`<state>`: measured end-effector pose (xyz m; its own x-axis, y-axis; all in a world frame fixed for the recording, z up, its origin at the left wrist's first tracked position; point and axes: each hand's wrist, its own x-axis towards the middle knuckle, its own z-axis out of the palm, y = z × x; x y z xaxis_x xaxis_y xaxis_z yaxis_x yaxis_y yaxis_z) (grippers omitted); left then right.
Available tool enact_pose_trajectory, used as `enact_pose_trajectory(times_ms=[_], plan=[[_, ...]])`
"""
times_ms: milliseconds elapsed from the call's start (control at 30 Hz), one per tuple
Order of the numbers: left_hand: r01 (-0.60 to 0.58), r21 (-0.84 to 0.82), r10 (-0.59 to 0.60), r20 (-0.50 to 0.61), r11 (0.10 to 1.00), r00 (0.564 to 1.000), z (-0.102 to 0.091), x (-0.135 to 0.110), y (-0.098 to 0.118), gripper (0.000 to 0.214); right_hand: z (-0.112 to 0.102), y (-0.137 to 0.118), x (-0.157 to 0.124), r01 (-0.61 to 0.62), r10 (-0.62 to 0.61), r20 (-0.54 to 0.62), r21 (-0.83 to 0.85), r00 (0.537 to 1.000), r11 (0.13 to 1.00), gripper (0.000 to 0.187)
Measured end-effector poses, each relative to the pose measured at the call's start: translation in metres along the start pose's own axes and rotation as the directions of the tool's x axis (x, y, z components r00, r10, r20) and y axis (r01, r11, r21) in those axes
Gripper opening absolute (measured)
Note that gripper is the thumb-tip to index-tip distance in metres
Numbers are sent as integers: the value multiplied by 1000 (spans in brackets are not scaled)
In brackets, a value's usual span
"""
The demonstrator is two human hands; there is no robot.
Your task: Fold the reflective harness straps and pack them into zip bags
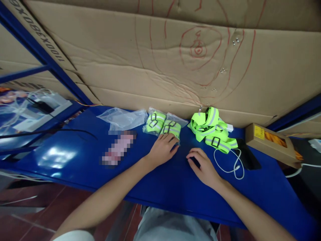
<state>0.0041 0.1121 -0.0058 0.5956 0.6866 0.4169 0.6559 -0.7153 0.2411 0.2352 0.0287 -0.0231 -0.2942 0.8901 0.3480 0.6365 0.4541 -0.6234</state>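
Head view.
Left hand (162, 150): fingers curled over the near edge of a bagged green strap (173, 126); whether gripped, cannot tell.
Second bagged strap (154, 122): beyond that hand, slightly left, close against the first; slick plastic overlapping could drag both together.
Clear plastic bag (124, 118): farther left.
Right hand (204, 169): nothing visibly held, narrow thumb-to-finger gap.
Loose green straps (210, 125): beyond it; tangled loops could snag.
White cable (235, 167): to its right; a sideways sweep could hook it.
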Motion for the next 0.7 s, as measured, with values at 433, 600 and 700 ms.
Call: enact_pose_trajectory(times_ms=[433, 600, 700], plan=[[-60, -115, 53, -67, 992, 996, 3, -3, 4, 26, -12, -6, 0, 111, -63, 273, -167, 960, 980, 18], [-176, -187, 173, -32, 966, 984, 5, -5, 9, 23, -29, 10, 13, 203, -188, 77, -337, 979, 919, 27], [-215, -228, 225, 21, 950, 974, 9, -5, 9, 23, -56, 23, 41, 143, -233, -85, -575, 969, 806, 35]])
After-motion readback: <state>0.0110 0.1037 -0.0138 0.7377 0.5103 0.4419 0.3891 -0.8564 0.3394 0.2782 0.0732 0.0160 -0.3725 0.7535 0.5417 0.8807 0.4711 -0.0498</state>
